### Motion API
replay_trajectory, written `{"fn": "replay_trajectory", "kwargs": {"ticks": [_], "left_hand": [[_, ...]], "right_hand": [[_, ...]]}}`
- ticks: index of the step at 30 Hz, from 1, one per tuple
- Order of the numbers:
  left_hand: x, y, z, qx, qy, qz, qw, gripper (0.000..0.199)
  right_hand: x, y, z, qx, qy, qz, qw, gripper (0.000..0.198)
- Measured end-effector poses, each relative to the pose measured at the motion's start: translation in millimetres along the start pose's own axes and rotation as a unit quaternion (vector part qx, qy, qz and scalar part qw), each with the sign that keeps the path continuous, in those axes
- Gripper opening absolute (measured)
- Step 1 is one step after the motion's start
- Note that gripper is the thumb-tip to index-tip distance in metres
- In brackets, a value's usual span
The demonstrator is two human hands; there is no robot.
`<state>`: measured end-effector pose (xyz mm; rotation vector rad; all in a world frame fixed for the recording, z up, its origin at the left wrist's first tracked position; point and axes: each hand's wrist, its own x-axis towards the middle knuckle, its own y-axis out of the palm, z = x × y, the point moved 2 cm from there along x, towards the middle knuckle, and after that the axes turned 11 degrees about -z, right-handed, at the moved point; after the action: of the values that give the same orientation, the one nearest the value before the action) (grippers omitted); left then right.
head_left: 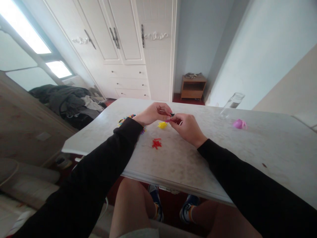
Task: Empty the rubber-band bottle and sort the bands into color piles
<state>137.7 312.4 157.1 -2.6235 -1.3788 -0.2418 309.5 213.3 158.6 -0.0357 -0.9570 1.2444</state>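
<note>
My left hand (156, 112) and my right hand (186, 128) meet above the far middle of the table, their fingertips pinched close together. A small pink piece (167, 121) shows between the fingertips, with a small dark piece (172, 114) just above it; both are too small to name. Just below my left fingers lies a heap of little yellow pieces (162, 125). Nearer to me is a heap of thin red pieces (156, 143). Multicoloured small pieces (123, 120) lie beside my left wrist, partly hidden by the wrist and sleeve.
On the right of the pale marbled table (178, 165) stand a clear glass bottle (234, 101) and a rounded purple-pink object (239, 124). A small dark speck (264, 165) lies nearer. Beyond are a white wardrobe (128, 43), a wooden nightstand (193, 86) and piled clothes (66, 102).
</note>
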Motion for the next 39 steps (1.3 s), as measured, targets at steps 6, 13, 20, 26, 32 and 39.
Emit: {"fn": "replay_trajectory", "kwargs": {"ticks": [6,13,20,26,32,39], "left_hand": [[-1,0,-2,0.008,0.009,-0.008,1.0,0.042],[-2,1,-3,0.018,0.006,-0.008,1.0,0.043],[-2,1,-2,0.012,0.003,-0.003,1.0,0.042],[-4,3,-6,0.008,0.0,0.001,1.0,0.039],[-5,1,-7,0.024,-0.003,-0.002,1.0,0.041],[-2,-4,0,0.024,-0.005,-0.01,1.0,0.043]], "right_hand": [[3,-3,-2,-0.006,0.006,-0.024,1.0,0.015],[4,-5,-2,-0.009,-0.009,-0.032,0.999,0.013],[5,-7,-3,-0.024,0.004,-0.047,0.999,0.012],[6,-8,-4,-0.035,0.005,-0.058,0.998,0.012],[8,-12,-4,-0.047,0.008,-0.076,0.996,0.013],[20,-29,-18,-0.09,0.026,-0.089,0.992,0.012]]}}
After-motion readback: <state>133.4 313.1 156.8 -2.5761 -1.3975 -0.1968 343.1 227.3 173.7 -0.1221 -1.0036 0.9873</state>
